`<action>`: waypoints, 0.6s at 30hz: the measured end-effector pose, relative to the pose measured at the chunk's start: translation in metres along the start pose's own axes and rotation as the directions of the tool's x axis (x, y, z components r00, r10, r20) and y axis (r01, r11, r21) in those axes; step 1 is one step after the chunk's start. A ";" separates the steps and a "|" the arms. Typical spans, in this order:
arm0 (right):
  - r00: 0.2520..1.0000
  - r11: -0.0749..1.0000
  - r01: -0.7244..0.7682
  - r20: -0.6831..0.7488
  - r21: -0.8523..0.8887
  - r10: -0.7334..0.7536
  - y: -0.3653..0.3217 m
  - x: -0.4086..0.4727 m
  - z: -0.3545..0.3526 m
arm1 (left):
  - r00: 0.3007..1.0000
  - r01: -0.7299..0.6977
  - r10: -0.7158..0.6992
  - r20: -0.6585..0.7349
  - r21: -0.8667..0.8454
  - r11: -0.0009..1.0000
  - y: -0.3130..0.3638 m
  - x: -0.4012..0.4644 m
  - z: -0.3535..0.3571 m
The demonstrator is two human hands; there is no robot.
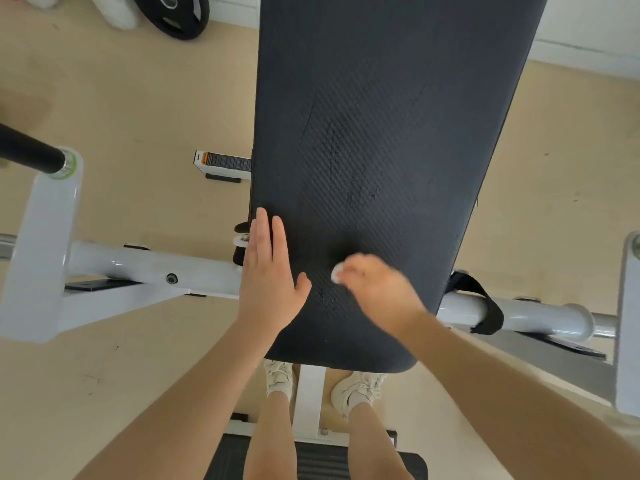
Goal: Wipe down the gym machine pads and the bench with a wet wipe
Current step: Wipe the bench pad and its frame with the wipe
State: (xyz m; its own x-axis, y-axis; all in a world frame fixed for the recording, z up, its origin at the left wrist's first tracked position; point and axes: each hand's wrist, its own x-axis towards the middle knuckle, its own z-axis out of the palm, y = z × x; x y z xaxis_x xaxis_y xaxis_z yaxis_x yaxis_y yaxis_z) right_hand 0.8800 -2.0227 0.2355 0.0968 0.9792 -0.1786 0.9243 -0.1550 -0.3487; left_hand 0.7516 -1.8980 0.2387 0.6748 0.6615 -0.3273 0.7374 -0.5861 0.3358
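Head view, looking straight down the black bench pad (398, 116), which serves as landmark. Nearest, below the pad's rounded near end: two pale sneakers (356, 389) either side of a white upright post (309, 400), and under them a dark ribbed footplate (322, 462). Bare forearms reach up from the bottom edge.

Left hand (268, 275) lies flat on the pad's near-left edge, fingers straight and together, thumb spread, palm down, gripping nothing. Right hand (375, 289), motion-blurred, sits on the pad's near centre with fingers curled over a small white wet wipe (336, 273); only a bunched corner of the wipe shows at the fingertips, touching the pad. The two hands are apart, a strip of bare pad between them.

Faint streaks and darker damp-looking patches mark the pad just beyond the hands, around its middle.

Left of the pad: white frame tubing (145, 265) and a black bar (29, 152) in a white collar. Right of the pad: a white tube with a black strap (483, 306) looped round it. Beyond the pad's far left corner, a black weight plate (176, 15) stands on the tan floor (138, 98).
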 end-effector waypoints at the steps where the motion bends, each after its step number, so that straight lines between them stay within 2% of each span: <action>1: 0.990 0.997 -0.070 -0.124 0.034 0.074 0.009 0.013 -0.012 | 1.000 -0.020 0.020 -0.006 0.014 1.000 0.001 -0.003 0.003; 2: 0.963 0.987 -0.155 -0.216 0.044 0.160 0.020 0.028 -0.027 | 0.999 -0.037 0.037 -0.004 0.029 0.999 0.003 -0.006 0.007; 4: 0.857 0.956 -0.261 -0.425 0.132 0.293 0.041 0.057 -0.058 | 0.999 -0.051 0.050 0.015 0.065 0.997 0.006 -0.010 0.014; 7: 0.838 0.941 -0.324 -0.432 0.098 0.333 0.052 0.074 -0.065 | 0.999 -0.037 0.034 0.036 0.111 0.993 0.011 -0.010 0.022; 9: 0.872 0.937 -0.328 -0.344 0.119 0.349 0.042 0.060 -0.040 | 0.999 -0.023 0.016 0.049 0.141 0.990 0.013 -0.009 0.024; 11: 0.924 0.966 -0.245 -0.284 0.081 0.258 0.023 0.029 -0.001 | 0.998 -0.025 0.015 0.056 0.194 0.981 0.014 -0.009 0.023; 13: 0.975 0.972 -0.198 -0.072 0.130 0.208 0.002 -0.004 0.024 | 0.998 -0.033 0.018 0.066 0.223 0.974 0.013 -0.010 0.023; 15: 0.978 0.981 -0.164 0.149 0.105 0.147 -0.009 -0.027 0.030 | 0.998 -0.042 0.030 0.060 0.217 0.975 0.012 -0.010 0.023; 16: 0.970 0.983 -0.153 0.206 0.099 0.130 -0.008 -0.030 0.029 | 0.998 -0.045 0.032 0.062 0.215 0.976 0.011 -0.010 0.022; 18: 0.982 0.973 -0.190 0.046 0.133 0.185 0.003 -0.016 0.013 | 0.997 -0.042 0.026 0.077 0.217 0.975 0.012 -0.011 0.021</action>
State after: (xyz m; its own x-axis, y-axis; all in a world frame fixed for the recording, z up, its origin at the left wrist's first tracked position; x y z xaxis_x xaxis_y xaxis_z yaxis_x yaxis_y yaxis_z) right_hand 0.8761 -2.0408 0.2256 0.2492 0.9263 -0.2826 0.8315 -0.3542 -0.4278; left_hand 0.7538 -1.9220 0.2275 0.6941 0.6077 -0.3859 0.6971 -0.7012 0.1495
